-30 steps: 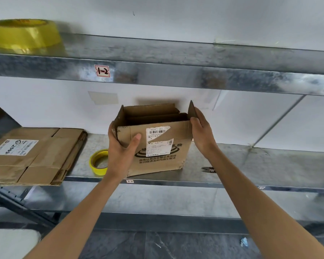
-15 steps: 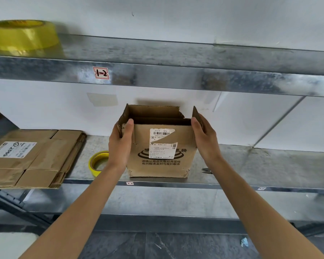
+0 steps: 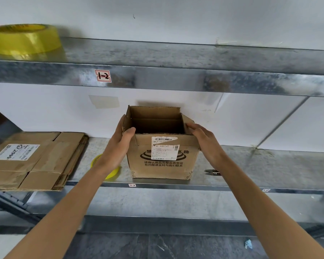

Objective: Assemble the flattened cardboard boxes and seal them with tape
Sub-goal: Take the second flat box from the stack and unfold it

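Note:
A small brown cardboard box (image 3: pixel 161 159) with a white shipping label stands upright on the middle metal shelf (image 3: pixel 269 165), its top open and flaps raised. My left hand (image 3: pixel 120 144) grips the box's upper left corner, thumb on the front edge and fingers behind the left flap. Straight fingers of my right hand (image 3: pixel 202 139) press on the right flap, which leans outward. A yellow tape roll (image 3: pixel 111 174) lies on the shelf just left of the box, partly hidden by my left wrist.
A stack of flattened cardboard boxes (image 3: pixel 32 159) lies at the left of the same shelf, overhanging its front edge. A larger yellow tape roll (image 3: pixel 24 41) sits on the upper shelf. Small snips (image 3: pixel 212 172) lie right of the box.
The box went from skewed and tilted to square and upright on the shelf. My right hand shifted from holding the right flap's edge to pressing on it as it leans outward.

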